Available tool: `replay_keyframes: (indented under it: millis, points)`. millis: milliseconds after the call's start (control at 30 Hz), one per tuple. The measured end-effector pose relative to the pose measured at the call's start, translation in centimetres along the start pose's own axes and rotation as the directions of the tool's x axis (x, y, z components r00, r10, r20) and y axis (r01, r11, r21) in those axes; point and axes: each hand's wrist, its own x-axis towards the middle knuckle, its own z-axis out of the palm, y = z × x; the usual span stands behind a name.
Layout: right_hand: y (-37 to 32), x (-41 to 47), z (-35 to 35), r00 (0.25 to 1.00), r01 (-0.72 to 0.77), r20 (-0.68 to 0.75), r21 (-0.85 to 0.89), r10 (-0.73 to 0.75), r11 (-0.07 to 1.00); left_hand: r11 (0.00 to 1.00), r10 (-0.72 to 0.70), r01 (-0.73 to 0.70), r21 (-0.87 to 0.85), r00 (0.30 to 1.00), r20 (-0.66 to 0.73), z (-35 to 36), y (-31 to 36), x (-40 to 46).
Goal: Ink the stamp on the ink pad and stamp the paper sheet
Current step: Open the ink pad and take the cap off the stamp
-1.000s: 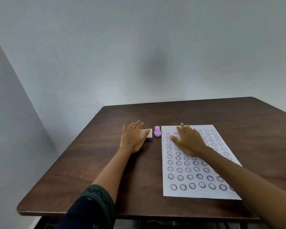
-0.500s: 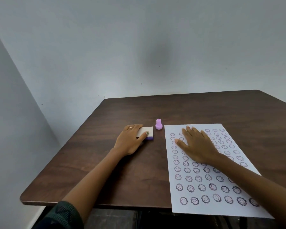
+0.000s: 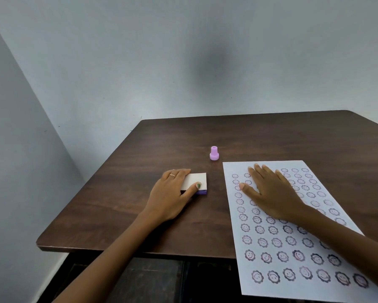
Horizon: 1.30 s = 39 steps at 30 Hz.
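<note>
A small pink stamp stands upright on the dark wooden table, untouched, beyond both hands. My left hand grips the closed ink pad, a flat box with a white lid and purple base, thumb on its lid. My right hand lies flat, fingers spread, on the upper left of the white paper sheet. The sheet is covered with rows of purple smiley-flower prints, and its near end hangs over the table's front edge.
A plain grey wall stands behind the table and along the left side. The table's front edge runs below my left forearm, with dark floor beneath. Bare tabletop stretches behind the stamp and to the right of the sheet.
The ink pad and the paper have slid toward me, away from the stamp, which stayed in place. The sheet's near end now overhangs the table edge.
</note>
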Motion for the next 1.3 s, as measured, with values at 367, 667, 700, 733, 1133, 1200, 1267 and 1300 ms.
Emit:
replay_keyframes:
  millis: [367, 667, 700, 733, 1133, 1200, 1267, 1300]
  points:
    - [-3.6, 3.2, -2.3, 0.964, 0.174, -0.246, 0.316, -0.097, 0.933, 0.975, -0.061, 0.079, -0.209, 0.994, 0.090, -1.7, -2.4, -0.5]
    - [-5.7, 10.7, -1.4, 0.946, 0.254, -0.302, 0.451, -0.122, 0.856, 0.959, -0.081, 0.100, -0.264, 0.993, 0.082, -1.8, -3.2, -0.4]
    - [-5.6, 10.8, -1.3, 0.941, 0.266, -0.312, 0.445, -0.130, 0.855, 0.959, -0.081, 0.100, -0.265, 0.993, 0.082, -1.8, -3.2, -0.3]
    - [-5.6, 10.8, -1.3, 0.938, 0.273, -0.318, 0.441, -0.136, 0.855, 0.959, -0.081, 0.101, -0.267, 0.993, 0.083, -1.8, -3.3, -0.3]
    - [-4.6, 4.0, -2.2, 0.919, 0.378, -0.305, 0.499, -0.251, 0.780, 0.966, -0.073, 0.089, -0.242, 0.995, 0.074, -1.9, -3.0, -0.5]
    - [-4.5, 3.0, -2.1, 0.919, 0.384, -0.294, 0.505, -0.264, 0.773, 0.968, -0.075, 0.090, -0.234, 0.994, 0.074, -1.9, -2.9, -0.5]
    - [-4.5, 2.3, -1.9, 0.919, 0.381, -0.293, 0.496, -0.262, 0.781, 0.968, -0.077, 0.092, -0.233, 0.994, 0.074, -1.9, -2.9, -0.5]
    - [-4.5, 2.1, -1.9, 0.918, 0.383, -0.293, 0.489, -0.266, 0.783, 0.968, -0.077, 0.091, -0.232, 0.994, 0.072, -1.9, -2.8, -0.5]
